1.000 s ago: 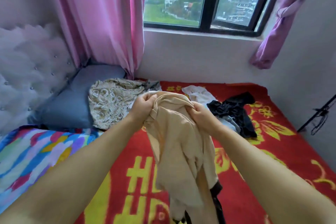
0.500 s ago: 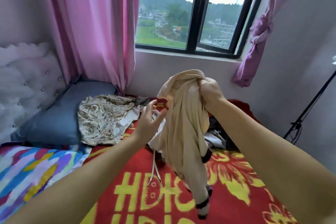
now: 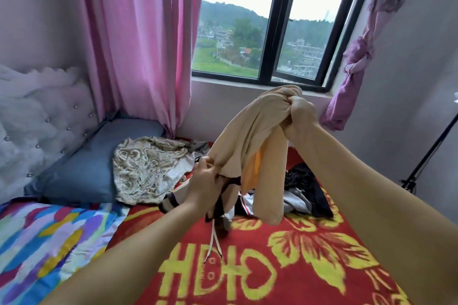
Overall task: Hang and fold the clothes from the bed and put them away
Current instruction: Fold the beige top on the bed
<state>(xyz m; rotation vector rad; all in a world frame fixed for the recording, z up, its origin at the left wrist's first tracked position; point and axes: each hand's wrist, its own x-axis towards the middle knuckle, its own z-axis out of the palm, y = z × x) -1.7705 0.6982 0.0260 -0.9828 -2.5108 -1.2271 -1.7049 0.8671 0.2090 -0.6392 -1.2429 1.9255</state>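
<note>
yellow "HD" letters on red bedspread [image 3: 260, 250]
</note>
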